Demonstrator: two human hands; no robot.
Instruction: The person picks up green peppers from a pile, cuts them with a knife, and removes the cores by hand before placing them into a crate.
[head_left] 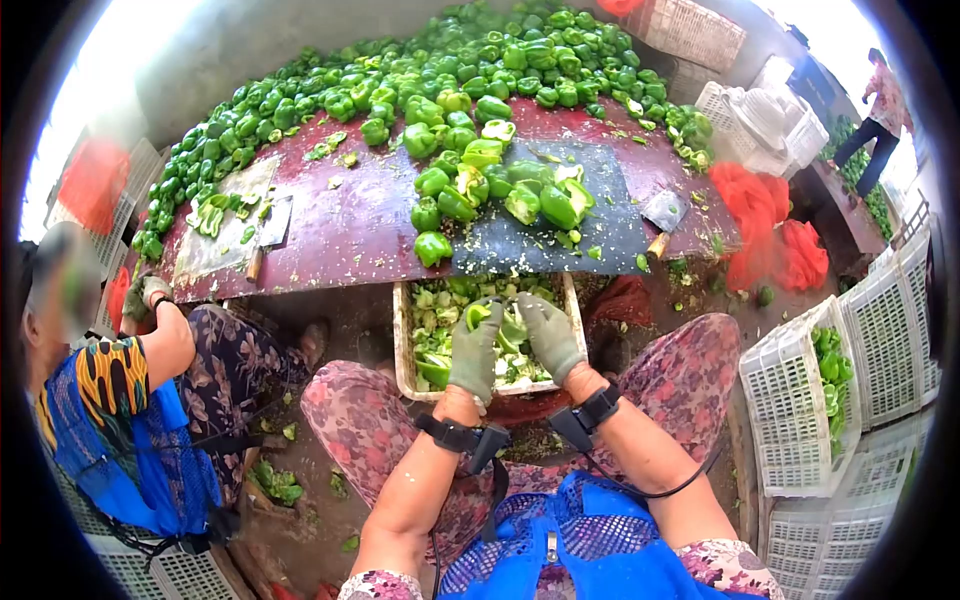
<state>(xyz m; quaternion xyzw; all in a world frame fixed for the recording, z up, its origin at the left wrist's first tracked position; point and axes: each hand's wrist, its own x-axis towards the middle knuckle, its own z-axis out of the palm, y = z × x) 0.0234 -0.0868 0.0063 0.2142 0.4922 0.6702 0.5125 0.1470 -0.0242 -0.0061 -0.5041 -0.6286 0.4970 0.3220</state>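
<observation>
Both my hands wear grey-green gloves and are over a white plastic crate (403, 350) between my knees, which holds cut green pepper pieces and pale cores. My left hand (473, 350) is closed around a piece of green pepper (478, 316). Close beside it, my right hand (551, 338) has its fingers curled on another pale green pepper piece (513, 328), partly hidden by the fingers. Just beyond the crate, whole and cut green peppers (560, 204) lie on a dark mat (600, 240) on the table.
A large heap of green peppers (400, 75) covers the back of the red table (350, 240). Cleavers lie at right (664, 210) and left (275, 222). A co-worker (130, 420) sits at my left. White crates (800, 400) and red netting (750, 220) stand at right; another person (883, 120) is farther off.
</observation>
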